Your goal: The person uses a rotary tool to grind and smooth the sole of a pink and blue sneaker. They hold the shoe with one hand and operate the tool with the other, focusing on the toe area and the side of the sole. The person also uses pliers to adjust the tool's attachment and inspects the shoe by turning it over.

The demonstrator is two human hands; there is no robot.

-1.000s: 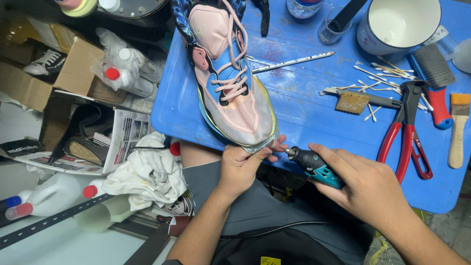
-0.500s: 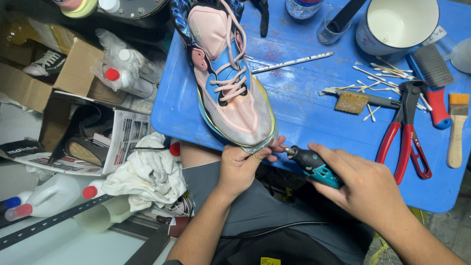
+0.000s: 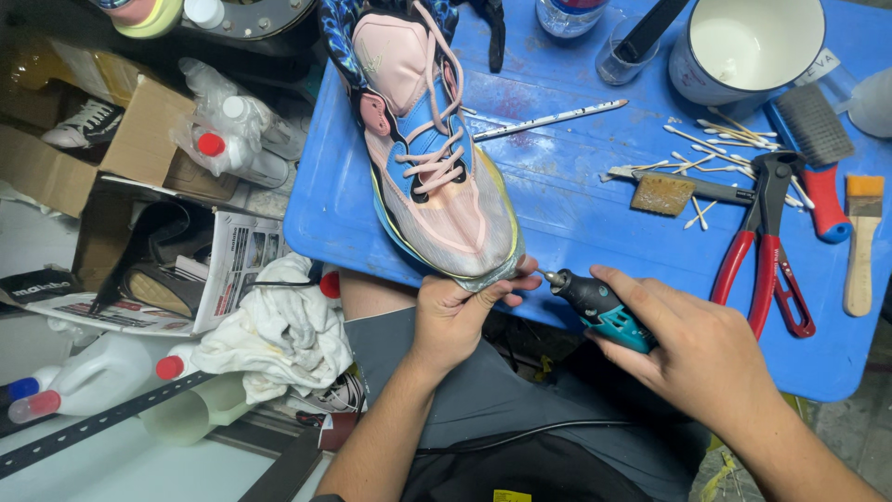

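Observation:
A pink, blue and pale grey sneaker [image 3: 437, 158] lies on the blue plastic table [image 3: 576, 223], its toe over the near edge. My left hand [image 3: 457, 314] grips the toe from below, thumb and fingers wrapped around the sole edge. My right hand [image 3: 692, 349] holds a small black and teal rotary tool [image 3: 595, 305]. The tool's thin metal tip points left and sits right at the toe's sole edge, beside my left fingers.
On the table to the right lie red-handled pliers [image 3: 762, 237], a wire brush [image 3: 664, 193], several cotton swabs [image 3: 715, 139], a paintbrush [image 3: 862, 232], a red-handled brush [image 3: 813, 153] and a white enamel mug [image 3: 748, 46]. Cardboard boxes [image 3: 139, 139], plastic bottles [image 3: 232, 139], a white rag [image 3: 279, 330] crowd the floor left.
Both hands stay almost still. The rotary tool's tip keeps close to the toe edge of the sneaker.

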